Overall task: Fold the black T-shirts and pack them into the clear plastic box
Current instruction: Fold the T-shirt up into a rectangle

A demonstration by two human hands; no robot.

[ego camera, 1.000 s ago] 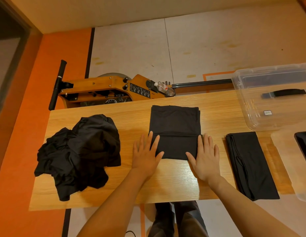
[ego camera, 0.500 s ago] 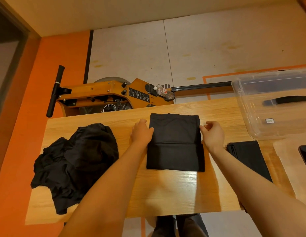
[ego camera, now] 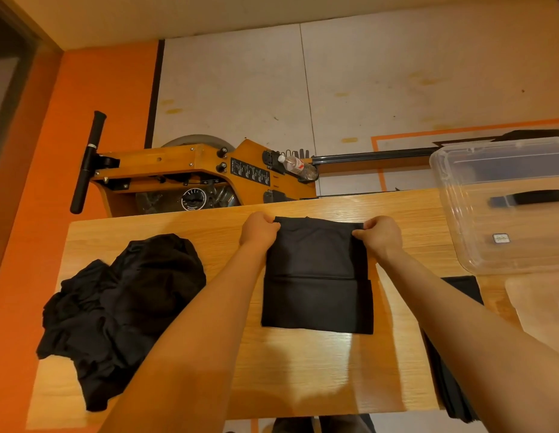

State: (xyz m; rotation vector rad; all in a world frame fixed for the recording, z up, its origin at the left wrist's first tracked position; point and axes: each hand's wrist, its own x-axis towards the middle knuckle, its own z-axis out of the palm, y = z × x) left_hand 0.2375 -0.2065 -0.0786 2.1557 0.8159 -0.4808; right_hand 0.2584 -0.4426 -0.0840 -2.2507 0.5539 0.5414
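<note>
A partly folded black T-shirt (ego camera: 317, 276) lies flat in the middle of the wooden table (ego camera: 303, 370). My left hand (ego camera: 259, 230) pinches its far left corner and my right hand (ego camera: 381, 235) pinches its far right corner, with the far edge slightly raised. A heap of unfolded black T-shirts (ego camera: 122, 314) sits at the left. Another folded black T-shirt (ego camera: 459, 289) lies at the right, mostly hidden behind my right forearm. The clear plastic box (ego camera: 503, 257) stands at the table's far right and holds no shirts.
The box's clear lid (ego camera: 534, 304) lies at the right edge, with a dark object on it cut off by the frame. Behind the table stands an orange wooden rowing machine (ego camera: 190, 176) holding a water bottle (ego camera: 297, 166). Orange floor runs along the left.
Both hands moved from the shirt's near fold to its far corners and took hold of them. The far edge is now lifted a little.
</note>
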